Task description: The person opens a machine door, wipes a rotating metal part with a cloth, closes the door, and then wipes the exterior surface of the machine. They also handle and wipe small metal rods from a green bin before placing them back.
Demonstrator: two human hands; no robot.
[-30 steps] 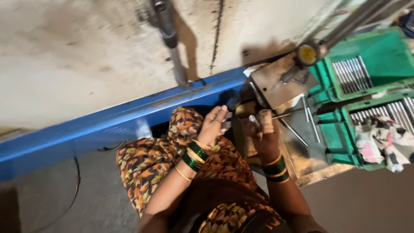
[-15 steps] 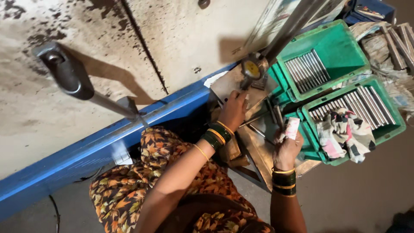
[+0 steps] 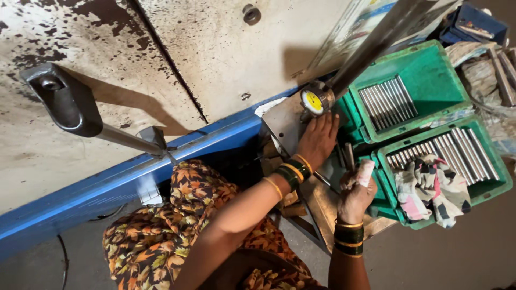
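While the left hand (image 3: pixel 318 140), fingers spread flat, had moved up beneath the yellow-faced round dial gauge (image 3: pixel 314 102), the right hand (image 3: pixel 356 196) had drawn back, closed around a pale cloth-wrapped piece (image 3: pixel 364 173). Grey steel rods (image 3: pixel 388 102) lay in the green plastic bin (image 3: pixel 430 67) alongside, suggesting a change of piece at the gauge.

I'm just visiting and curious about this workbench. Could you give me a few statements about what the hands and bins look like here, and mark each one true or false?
1. The left hand rests just below a dial gauge with a yellow face. True.
2. The right hand is empty. False: it grips a small pale object, too unclear to identify.
3. Both green bins hold rows of metal rods. True: see the upper green bin and the lower green bin.
4. A patterned cloth lies in the upper bin. False: it lies in the lower one.
5. Both wrists are bare. False: both wear bangles.
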